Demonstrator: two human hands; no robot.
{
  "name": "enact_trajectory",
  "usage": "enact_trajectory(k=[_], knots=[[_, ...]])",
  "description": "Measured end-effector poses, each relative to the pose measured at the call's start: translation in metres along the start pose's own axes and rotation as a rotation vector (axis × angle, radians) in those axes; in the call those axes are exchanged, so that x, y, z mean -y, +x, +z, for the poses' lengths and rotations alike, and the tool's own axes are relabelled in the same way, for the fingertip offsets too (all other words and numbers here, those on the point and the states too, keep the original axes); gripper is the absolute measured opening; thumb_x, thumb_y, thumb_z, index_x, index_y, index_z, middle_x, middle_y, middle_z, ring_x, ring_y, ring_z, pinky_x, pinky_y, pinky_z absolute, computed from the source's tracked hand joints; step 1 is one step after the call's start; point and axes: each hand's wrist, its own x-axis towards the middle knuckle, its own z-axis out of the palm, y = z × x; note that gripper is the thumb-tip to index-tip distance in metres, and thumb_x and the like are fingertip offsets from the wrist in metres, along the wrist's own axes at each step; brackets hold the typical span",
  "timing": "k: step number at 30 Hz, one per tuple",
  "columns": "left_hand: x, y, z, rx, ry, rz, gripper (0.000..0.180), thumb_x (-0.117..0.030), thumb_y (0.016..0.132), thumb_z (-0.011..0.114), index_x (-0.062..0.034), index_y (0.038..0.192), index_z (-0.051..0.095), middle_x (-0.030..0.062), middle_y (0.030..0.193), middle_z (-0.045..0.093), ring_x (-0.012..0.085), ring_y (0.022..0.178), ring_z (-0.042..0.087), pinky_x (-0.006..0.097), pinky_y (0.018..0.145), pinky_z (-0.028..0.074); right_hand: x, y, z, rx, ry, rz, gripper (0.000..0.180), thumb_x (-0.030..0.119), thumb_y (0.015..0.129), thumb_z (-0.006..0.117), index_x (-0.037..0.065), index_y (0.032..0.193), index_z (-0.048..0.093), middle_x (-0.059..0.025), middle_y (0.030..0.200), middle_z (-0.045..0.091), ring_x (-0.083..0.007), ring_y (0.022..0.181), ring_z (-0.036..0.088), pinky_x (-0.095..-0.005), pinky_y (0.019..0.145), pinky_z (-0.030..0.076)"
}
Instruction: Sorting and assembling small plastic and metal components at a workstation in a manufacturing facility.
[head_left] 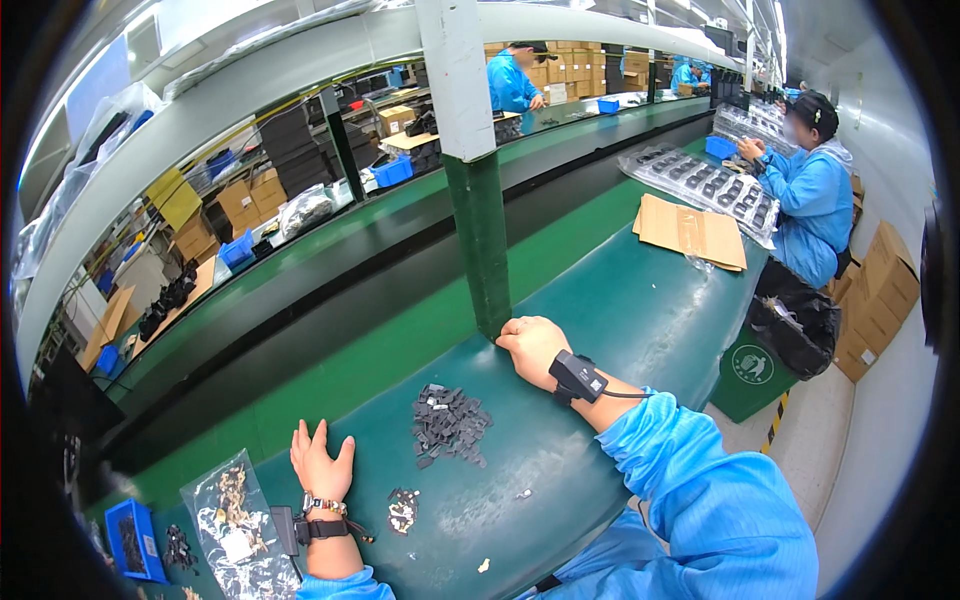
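Nearest, the left hand (320, 462) lies flat and empty, fingers spread, on the green padded worktop (620, 300); just right of it sits a pile of small dark plastic parts (450, 424). Beyond the pile, the right hand (532, 345) rests curled in a loose fist, holding nothing visible. Those parts look light, stiff and loose, best pinched singly by their edges.
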Motion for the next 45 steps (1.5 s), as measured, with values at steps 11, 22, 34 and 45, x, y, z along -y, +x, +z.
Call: enact_trajectory(k=[11,22,34,45], knots=[[-0.001,0.002,0.001,-0.071,0.092,0.130,0.056,-0.041,0.078,0.066,-0.0075,0.122,0.060,0.0278,0.132,0.047,0.0422,0.124,0.044,0.048,0.103,0.036,0.000,0.005,-0.002,0.006,-0.002,0.038,0.020,0.005,0.078,0.054,0.006,0.090,0.070,-0.0163,0.088,0.068,-0.0309,0.085,0.066,-0.0416,0.077,0.053],[0.002,0.001,0.006,-0.011,0.022,0.000,0.062,-0.042,0.080,0.062,-0.0080,0.130,0.053,0.0257,0.144,0.034,0.0400,0.135,0.029,0.050,0.111,0.022,-0.002,0.007,0.020,-0.029,0.156,0.088,0.017,0.007,0.081,0.064,-0.005,0.084,0.053,-0.0169,0.084,0.053,-0.0354,0.080,0.054,-0.0388,0.074,0.044],[-0.004,0.001,0.003,0.023,-0.012,-0.009,0.060,-0.042,0.080,0.061,-0.0082,0.130,0.053,0.0249,0.145,0.033,0.0393,0.136,0.026,0.051,0.112,0.018,-0.081,-0.008,0.062,0.023,0.832,0.407,0.009,0.005,0.090,0.053,0.001,0.096,0.058,0.0005,0.086,0.057,-0.0053,0.072,0.053,-0.0179,0.064,0.042],[-0.007,0.002,0.006,0.026,-0.016,0.013,0.060,-0.042,0.081,0.060,-0.0082,0.130,0.053,0.0221,0.141,0.039,0.0381,0.135,0.028,0.052,0.112,0.018,-0.064,0.014,0.008,0.373,1.382,0.700,0.030,-0.004,0.078,0.038,0.003,0.101,0.056,-0.0068,0.090,0.065,-0.0141,0.079,0.065,-0.0234,0.064,0.053]])
